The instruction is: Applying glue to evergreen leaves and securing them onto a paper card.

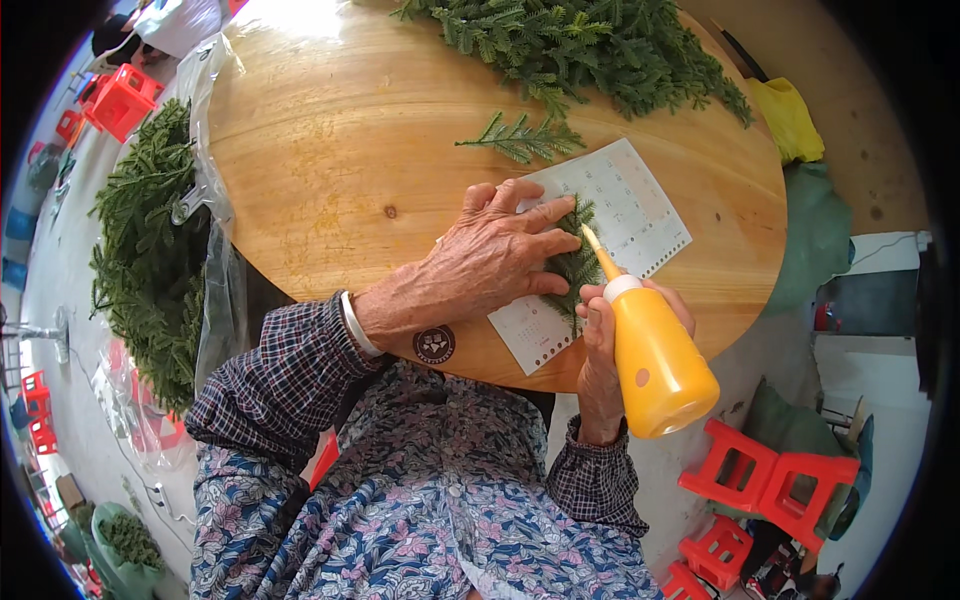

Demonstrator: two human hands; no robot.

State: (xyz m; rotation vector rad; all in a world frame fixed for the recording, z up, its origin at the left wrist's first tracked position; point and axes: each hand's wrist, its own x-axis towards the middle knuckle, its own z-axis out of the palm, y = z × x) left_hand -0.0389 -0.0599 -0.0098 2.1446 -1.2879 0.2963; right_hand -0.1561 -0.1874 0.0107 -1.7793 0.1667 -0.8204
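Yellow squeeze bottle (662,350) slanted over a green sprig (578,268)

Bottle: one, glossy, round-bodied, with white collar, long tapered pale-yellow nozzle and small brownish spot on the side. Body past the near right edge of the paper sheet (625,205); nozzle tip above the sheet, close to the sprig; contact cannot be told. Right hand (600,365) wraps it, thumb on the left, farther fingers partly hidden.

Sprig: one, short-needled, lying across the sheet's middle. Left hand (485,250) palm-down, fingers spread, some tips resting on the needles.

Sheet: pale, printed, holes punched along one edge; askew on a wooden table (320,180). Beyond it: loose sprig (522,140), then heaped greenery (600,50).
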